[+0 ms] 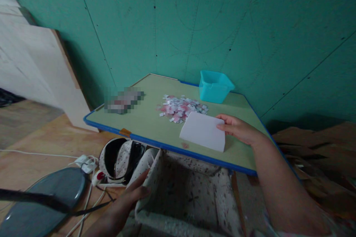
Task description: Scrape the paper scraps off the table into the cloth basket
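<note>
My right hand (236,129) grips the right edge of a white sheet of card or folded paper (204,131), thumb on top. The sheet is tilted over the table near its front edge. Just behind it lies a loose pile of small white and pinkish paper pieces (180,107). Lower down, my left hand (136,190) is closed on the left rim of a fabric-lined basket (191,187) with a dark print. This basket stands below the table's front edge, its opening facing up; part of my left hand's fingers is hidden behind the rim.
A turquoise plastic bin (215,88) stands on the blue-edged table (155,127) at the back right. A blurred-out item (124,100) lies at the left. Below are a dotted bag (122,159), a power strip with cables (86,163) and a grey oval lid (50,200).
</note>
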The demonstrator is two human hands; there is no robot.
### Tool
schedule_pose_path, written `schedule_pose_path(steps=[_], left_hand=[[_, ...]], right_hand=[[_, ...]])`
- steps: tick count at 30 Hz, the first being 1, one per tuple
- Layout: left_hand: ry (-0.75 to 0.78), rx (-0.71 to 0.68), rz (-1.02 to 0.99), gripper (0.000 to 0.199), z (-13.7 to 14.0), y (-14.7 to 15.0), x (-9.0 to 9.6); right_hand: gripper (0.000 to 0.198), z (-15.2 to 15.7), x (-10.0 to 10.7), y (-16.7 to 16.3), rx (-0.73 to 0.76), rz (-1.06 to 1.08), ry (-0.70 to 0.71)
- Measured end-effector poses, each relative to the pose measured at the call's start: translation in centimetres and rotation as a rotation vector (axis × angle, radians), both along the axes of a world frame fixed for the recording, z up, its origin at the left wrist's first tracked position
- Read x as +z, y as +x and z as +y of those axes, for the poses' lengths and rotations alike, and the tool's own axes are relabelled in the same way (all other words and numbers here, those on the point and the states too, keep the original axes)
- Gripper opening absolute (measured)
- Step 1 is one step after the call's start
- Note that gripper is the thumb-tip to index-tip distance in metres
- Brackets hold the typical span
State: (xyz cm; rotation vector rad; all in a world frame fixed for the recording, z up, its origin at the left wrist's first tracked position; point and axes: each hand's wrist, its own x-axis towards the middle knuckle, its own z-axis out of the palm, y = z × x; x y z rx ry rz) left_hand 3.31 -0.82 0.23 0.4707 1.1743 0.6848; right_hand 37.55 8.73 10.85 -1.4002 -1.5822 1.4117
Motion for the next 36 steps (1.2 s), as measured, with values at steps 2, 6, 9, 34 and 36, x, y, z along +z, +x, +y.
schedule_pose_path(steps=[2, 6, 9, 34, 36], left_hand=[[-0.02, 0.017, -0.003, 0.065, 0.0, 0.1, 0.3], [-0.062, -0.001, -0.043, 0.075, 0.2, 0.6, 1.0], [-0.044, -0.038, -0.06, 0.081, 0.4, 1.0, 1.8], [-0.047, -0.037, -0.089, 0.079, 0.3, 1.0, 2.3], [-0.055, -0.044, -0.101, 0.08, 0.3, 0.9, 2.2]], right_hand=[[0.027, 0.0, 0.0, -0.1, 0.011, 0.001, -0.009], [0.027, -0.2, 0.1, -0.6, 0.034, 0.013, -0.031], [0.027, -0.3, 0.2, -1.0, 0.036, 0.016, -0.039], [0.033, -0.4, 0.2, -0.9, 0.075, 0.009, -0.059], [0.033, -0.4, 0.3, -0.9, 0.073, 0.004, -0.056]])
